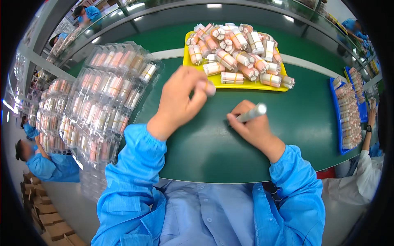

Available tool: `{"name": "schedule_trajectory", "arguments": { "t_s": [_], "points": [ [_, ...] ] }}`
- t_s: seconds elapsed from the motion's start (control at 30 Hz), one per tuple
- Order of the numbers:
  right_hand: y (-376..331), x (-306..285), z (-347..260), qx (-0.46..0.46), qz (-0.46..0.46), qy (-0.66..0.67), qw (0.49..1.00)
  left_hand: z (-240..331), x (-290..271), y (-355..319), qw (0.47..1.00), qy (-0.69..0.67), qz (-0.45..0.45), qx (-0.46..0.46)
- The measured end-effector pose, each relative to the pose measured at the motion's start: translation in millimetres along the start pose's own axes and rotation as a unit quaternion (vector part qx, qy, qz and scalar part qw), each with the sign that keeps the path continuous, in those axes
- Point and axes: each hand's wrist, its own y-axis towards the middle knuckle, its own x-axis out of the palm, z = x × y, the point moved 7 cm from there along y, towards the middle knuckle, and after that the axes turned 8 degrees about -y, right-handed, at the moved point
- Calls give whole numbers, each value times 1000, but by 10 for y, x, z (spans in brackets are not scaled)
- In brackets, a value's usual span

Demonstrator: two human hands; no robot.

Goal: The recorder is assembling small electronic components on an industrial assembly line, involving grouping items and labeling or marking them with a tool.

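Note:
My left hand (183, 96) is raised over the green table, its fingers closed around a small pinkish tube (206, 87) at the near left corner of the yellow tray (246, 86). Motion blurs that tube, so its details are lost. Further right, my right hand (256, 127) grips a thick, pale marker pen (253, 112) as one does for writing, its rear end tilted up and its tip hidden by the fingers. In the tray lies a heap of pink and white tubes (226, 60), several bundled with yellow bands.
At the left, stacked clear plastic trays (95, 108) hold banded tubes and hang over the table edge. Blue trays (339, 117) filled with similar tubes stand at the right, near a co-worker's arm (368, 127). A dark rail (164, 30) crosses behind the table.

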Motion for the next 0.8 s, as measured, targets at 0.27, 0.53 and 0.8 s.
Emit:
{"name": "schedule_trajectory", "arguments": {
  "t_s": [0.27, 0.53, 0.8],
  "points": [
    [2, 44, 190, 46, 10, -45, 998, 297, 359, -532, 993, -37, -109, 6],
    [14, -103, 158, 98, 42, 85, 991, 163, 490, -690, 978, -156, -118, -73],
    [45, -271, -205, -10, 57, 100, 993, 283, 574, -715, 976, -157, -146, -41]
  ]
}}
